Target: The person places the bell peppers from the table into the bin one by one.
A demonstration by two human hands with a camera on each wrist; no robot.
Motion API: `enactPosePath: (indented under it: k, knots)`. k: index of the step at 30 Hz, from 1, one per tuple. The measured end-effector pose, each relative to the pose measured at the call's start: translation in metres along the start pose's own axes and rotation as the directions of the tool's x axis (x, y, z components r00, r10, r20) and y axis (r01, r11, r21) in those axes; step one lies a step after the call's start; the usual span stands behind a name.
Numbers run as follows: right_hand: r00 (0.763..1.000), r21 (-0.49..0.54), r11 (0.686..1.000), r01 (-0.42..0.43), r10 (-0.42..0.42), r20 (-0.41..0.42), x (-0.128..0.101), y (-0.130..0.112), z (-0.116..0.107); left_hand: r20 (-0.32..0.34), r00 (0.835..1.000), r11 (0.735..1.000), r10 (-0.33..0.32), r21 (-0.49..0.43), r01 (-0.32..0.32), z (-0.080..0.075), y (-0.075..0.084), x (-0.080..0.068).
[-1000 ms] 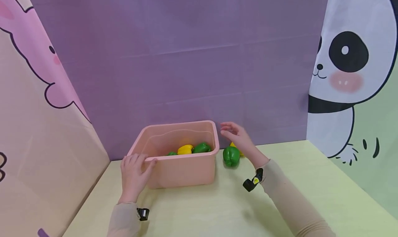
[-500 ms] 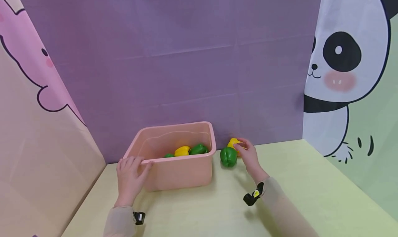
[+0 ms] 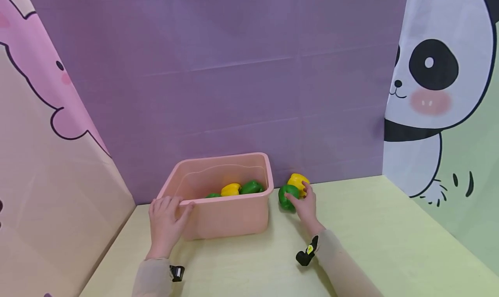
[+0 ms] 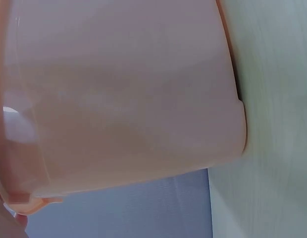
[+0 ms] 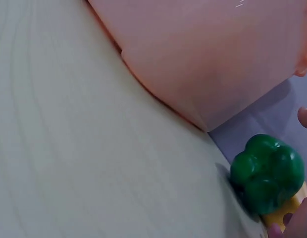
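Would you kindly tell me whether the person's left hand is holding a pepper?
No, the left hand grips the pink bin at its near rim.

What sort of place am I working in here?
Probably a tabletop booth set up indoors, perhaps for recording: a creased purple backdrop stands behind a pale table, with cartoon prints at the sides, a panda and a pink animal.
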State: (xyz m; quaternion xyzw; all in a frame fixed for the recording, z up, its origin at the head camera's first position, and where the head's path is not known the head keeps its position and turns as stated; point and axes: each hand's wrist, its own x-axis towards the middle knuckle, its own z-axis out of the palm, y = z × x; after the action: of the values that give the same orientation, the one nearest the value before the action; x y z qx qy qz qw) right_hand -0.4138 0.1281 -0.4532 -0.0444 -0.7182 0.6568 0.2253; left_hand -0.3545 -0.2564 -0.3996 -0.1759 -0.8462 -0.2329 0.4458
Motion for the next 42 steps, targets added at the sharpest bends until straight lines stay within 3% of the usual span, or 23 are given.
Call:
enactPosePath:
  k: [6,13,26,42]
  knots:
    - [0.998,-0.021,0.999,-0.041,0.042,0.043,-0.006,0.007,0.008,-0.008,1.000,1.000,-0.008,0.015,0.008,-0.002,-0.001,-0.003]
    - [0.999,-0.029,1.000,0.009,-0.008,0.039,-0.004,0.015,0.013,-0.005,1.000,1.000,-0.023,0.004,0.023,-0.004,-0.001,-0.005]
    - [0.999,-0.178,0.984,0.004,0.003,0.041,0.002,0.016,0.007,0.007,1.000,1.000,-0.015,-0.002,0.015,-0.001,0.002,-0.001]
    - [0.977,-0.204,0.979,-0.013,0.057,0.207,0.014,0.019,-0.010,0.008,1.000,1.000,-0.007,0.011,0.007,-0.001,0.002,0.000]
